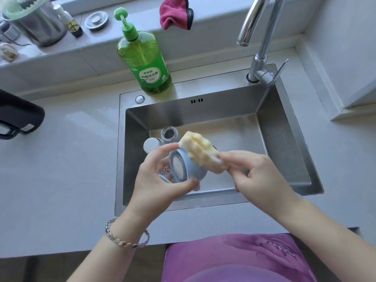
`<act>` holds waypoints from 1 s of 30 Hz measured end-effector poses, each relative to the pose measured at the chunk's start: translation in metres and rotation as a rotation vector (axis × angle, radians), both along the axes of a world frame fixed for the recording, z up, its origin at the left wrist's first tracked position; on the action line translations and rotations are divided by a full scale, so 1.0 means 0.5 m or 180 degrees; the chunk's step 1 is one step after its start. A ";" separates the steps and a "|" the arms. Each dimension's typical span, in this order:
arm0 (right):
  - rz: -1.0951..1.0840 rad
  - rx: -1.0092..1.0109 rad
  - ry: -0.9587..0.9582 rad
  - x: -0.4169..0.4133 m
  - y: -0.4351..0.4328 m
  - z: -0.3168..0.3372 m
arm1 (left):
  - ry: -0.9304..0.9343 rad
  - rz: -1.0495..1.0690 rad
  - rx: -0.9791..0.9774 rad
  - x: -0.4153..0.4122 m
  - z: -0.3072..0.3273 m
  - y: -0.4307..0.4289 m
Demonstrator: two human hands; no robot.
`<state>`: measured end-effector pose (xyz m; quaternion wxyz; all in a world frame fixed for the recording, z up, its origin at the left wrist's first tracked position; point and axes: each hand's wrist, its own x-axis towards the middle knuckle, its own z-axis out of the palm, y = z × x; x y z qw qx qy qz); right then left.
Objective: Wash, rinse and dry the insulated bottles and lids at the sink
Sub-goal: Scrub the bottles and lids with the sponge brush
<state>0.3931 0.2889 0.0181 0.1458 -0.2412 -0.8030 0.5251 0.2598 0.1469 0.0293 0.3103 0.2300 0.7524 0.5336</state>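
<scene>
Over the sink (284, 139), the left hand (156, 180) holds a blue lid (183, 167). Its fingers curl over the upper rim and its thumb sits under the lower edge. The lid is tilted on its side, so its pale inner disc faces left. The right hand (258, 180) pinches a yellow sponge (200, 151) between thumb and fingers and presses it on the lid's upper right side, with a little white foam at the fingertips. A thin blue loop (162, 178) hangs below the lid, behind the left palm. In the basin, behind the hands, lies 1 steel bottle (169, 134) with its open mouth turned toward the camera. The inside is dark, and whether it holds anything cannot be told. A round white piece (151, 145) lies just beside it on the left, and most of both is hidden by the hands. On the sink's back edge stands a green soap bottle (146, 64) with a pump, nearly full of clear green liquid. The faucet (262, 37) rises at the right corner with no water running. On the ledge behind are a steel canister (38, 27) holding something pale green and bristly, a small spray bottle (69, 22) with dark liquid in its lower part, a metal strainer (96, 20) and a crumpled pink cloth (175, 13). A black object (18, 117) lies on the counter (71, 159) at the left edge. A silver bracelet (126, 236) circles the left wrist.
</scene>
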 end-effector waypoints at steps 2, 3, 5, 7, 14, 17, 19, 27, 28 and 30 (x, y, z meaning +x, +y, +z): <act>-0.0071 -0.0051 -0.0039 -0.011 -0.004 0.003 | -0.0114 0.0100 0.0084 -0.002 -0.001 -0.002; -0.0077 0.0021 0.0027 -0.011 -0.012 0.005 | -0.0206 0.0217 0.0144 -0.004 -0.003 -0.004; -0.0057 0.0233 0.0163 -0.004 -0.028 0.014 | -0.0362 0.0353 0.0224 -0.007 -0.004 -0.008; -0.0114 0.0010 0.0102 0.001 -0.024 0.020 | -0.0502 0.0352 0.0310 -0.004 -0.005 -0.013; -0.0631 -0.2050 0.0037 -0.022 -0.029 0.017 | -0.0823 0.0554 0.0735 -0.009 0.002 0.007; -0.0605 -0.1923 0.0224 -0.013 -0.042 0.032 | -0.0836 0.0580 0.0670 -0.017 -0.004 0.012; -0.0527 -0.1797 0.0119 -0.014 -0.036 0.025 | -0.0825 0.0586 0.0515 -0.019 -0.011 0.011; -0.0703 -0.1088 -0.0511 0.029 0.029 -0.016 | 0.0208 0.0221 -0.0443 -0.023 -0.016 0.004; -0.0670 -0.0902 -0.0348 0.033 0.030 -0.006 | 0.0312 0.0233 -0.0508 -0.024 -0.018 0.005; -0.0317 -0.0316 0.0068 0.031 0.024 0.019 | 0.0542 0.0146 -0.0637 -0.022 -0.020 0.010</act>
